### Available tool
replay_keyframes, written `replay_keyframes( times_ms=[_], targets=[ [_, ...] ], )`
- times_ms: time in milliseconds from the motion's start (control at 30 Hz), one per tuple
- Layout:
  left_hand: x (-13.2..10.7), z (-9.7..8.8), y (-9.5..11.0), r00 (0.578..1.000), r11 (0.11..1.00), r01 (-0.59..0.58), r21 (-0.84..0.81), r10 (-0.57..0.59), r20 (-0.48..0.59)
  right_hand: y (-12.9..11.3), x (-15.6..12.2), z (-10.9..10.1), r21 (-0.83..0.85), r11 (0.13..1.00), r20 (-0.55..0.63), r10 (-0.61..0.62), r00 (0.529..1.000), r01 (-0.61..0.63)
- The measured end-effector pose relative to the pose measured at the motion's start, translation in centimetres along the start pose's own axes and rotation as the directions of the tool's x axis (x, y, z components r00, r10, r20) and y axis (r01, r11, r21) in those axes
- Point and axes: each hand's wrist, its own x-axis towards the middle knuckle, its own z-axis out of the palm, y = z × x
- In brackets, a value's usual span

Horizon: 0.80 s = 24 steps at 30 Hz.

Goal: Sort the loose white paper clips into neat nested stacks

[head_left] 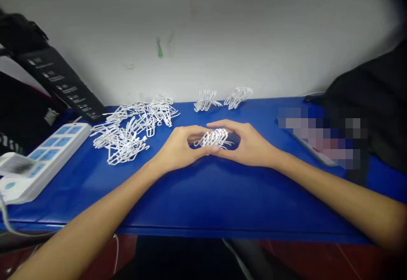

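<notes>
My left hand [179, 148] and right hand [251, 144] rest on the blue table [222, 199], closed from either side around a small bundle of white wire hangers [213, 139]. My fingers curve over the bundle and grip it between them; the two hands nearly meet beyond it. The bundle sits in the middle of the table, its hangers nested together, with wire ends showing between my hands.

Current state of the hangers: this bundle is in hand. Two more nested stacks [206, 101] [238, 97] lie side by side near the back edge of the table, apart from each other. The largest share remains in a loose, tangled heap [124, 131] to my left, not yet sorted into stacks.

Further out, a white power strip [47, 161] lies at the table's left end, and a pixelated object [321, 138] lies to the right. A black bag [365, 102] stands at the far right, a black box [60, 81] leans at the far left, and a white wall [203, 30] closes the back.
</notes>
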Motion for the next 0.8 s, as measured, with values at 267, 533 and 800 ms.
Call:
replay_keyframes(
  times_ms=[267, 533, 800],
  targets=[
    [0.1, -0.1, -0.7, 1.000, 0.999, -0.024, -0.042, 0.024, -0.013, 0.3, -0.3, 0.5, -0.043, 0.999, -0.015, 0.003, 1.000, -0.004],
    [0.1, 0.9, -1.9, 0.993, 0.987, -0.052, -0.152, 0.035, -0.112, 0.5, -0.4, 1.4, 0.127, 0.991, -0.050, 0.052, 0.997, -0.045],
    [0.2, 0.9, -2.2, 0.995, 0.982, -0.073, -0.171, 0.060, -0.079, 0.1, -0.2, 1.6, 0.167, 0.985, -0.063, 0.063, 0.996, -0.052]
  ],
)
